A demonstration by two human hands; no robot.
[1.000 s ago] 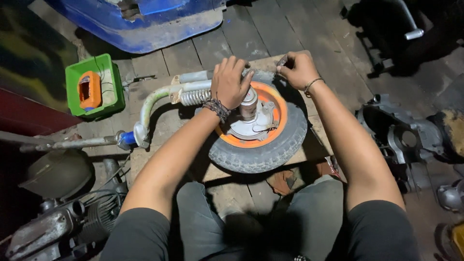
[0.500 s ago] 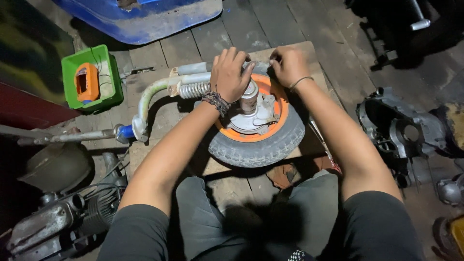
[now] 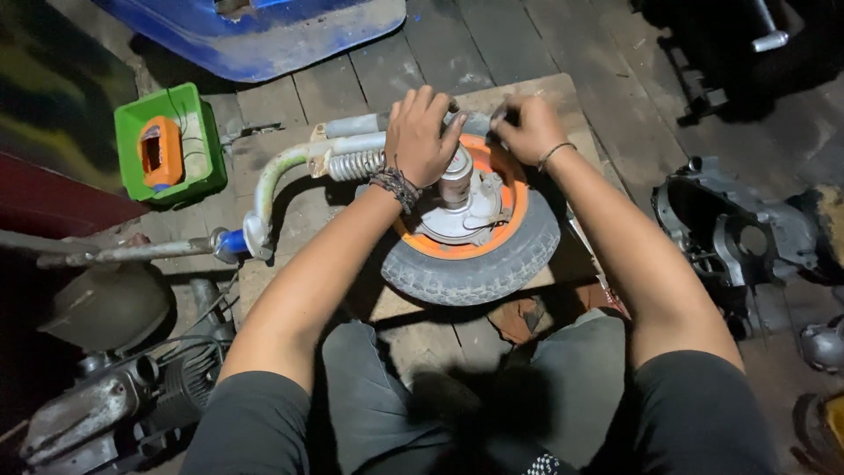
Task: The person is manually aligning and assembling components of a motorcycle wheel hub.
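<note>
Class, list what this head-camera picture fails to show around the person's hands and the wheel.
- Head view: the far rim of the wheel is covered by the left hand and right hand.
- What the right hand's fingers grip is too dark to tell.
- The blue tub is cut off by the top edge.

green box (image 3: 169, 145) left, engine casing (image 3: 747, 233) right — bare planks (image 3: 527, 40) beyond wheel (image 3: 479, 255)
</note>
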